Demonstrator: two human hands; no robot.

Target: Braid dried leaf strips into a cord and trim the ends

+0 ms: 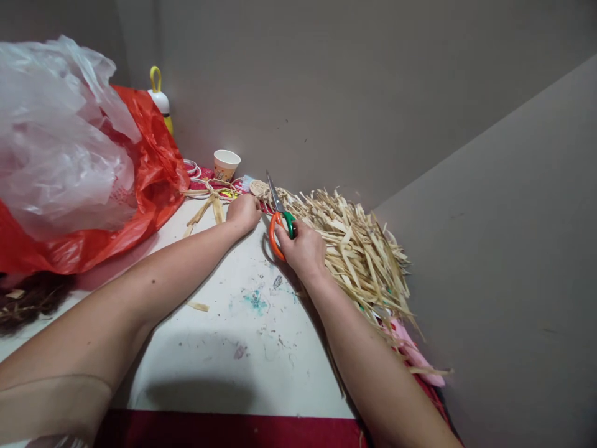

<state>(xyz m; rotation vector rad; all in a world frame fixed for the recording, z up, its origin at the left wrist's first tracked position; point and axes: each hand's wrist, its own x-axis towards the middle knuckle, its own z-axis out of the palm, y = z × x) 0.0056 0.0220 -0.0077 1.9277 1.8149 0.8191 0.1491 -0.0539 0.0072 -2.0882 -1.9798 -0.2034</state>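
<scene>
My right hand [305, 249] grips a pair of scissors [278, 218] with one orange and one green handle. The blades point away from me, toward the wall, and look almost closed. Just left of the scissors, my left hand [244, 213] is closed with its fingers turned down and away; what it may hold is hidden. Beside it, some flat dry straw strips [217, 207] stick out to the left. A woven straw disc [259, 188] lies beyond my hands. To the right of my right hand spreads a large heap of dry straw strips [357, 249].
Red and clear plastic bags [158, 155] bulge at the left. A paper cup [226, 165] and a yellow-and-white bottle [159, 102] stand near the wall. Dark brown fibres [35, 303] lie at lower left, a pink item [413, 348] under the straw. The white tabletop [209, 361] is paint-stained.
</scene>
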